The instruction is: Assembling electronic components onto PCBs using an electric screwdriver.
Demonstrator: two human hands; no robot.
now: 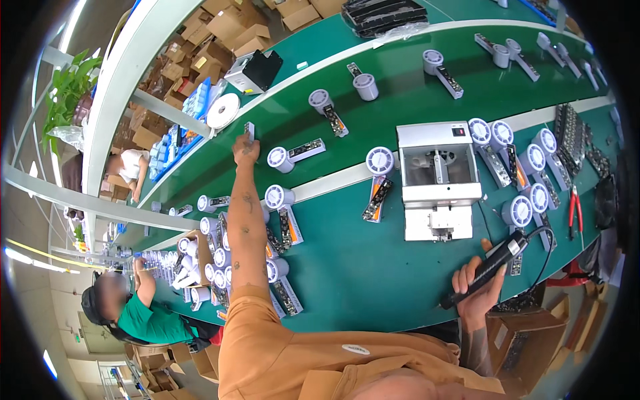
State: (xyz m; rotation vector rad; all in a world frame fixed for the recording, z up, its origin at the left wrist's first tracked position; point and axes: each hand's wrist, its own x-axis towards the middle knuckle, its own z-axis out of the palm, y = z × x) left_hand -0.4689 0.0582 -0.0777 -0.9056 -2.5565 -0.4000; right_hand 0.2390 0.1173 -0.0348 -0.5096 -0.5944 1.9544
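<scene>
The left hand [245,150] reaches far out over the smooth green belt [373,267] and pinches a small flat grey part [249,130]. The right hand [481,283] is wrapped tight around a long black electric screwdriver [493,263], near the boxy grey metal machine [437,177]. Round white fans [380,160] lie around the machine.

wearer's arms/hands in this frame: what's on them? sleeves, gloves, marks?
Both hands are bare, no gloves: left hand, right hand. An orange-tan short-sleeved shirt covers the shoulders only, forearms uncovered. Dark tattoo marks dot the left forearm; the right forearm has dense dark tattooing. No watch or rings visible.
</scene>
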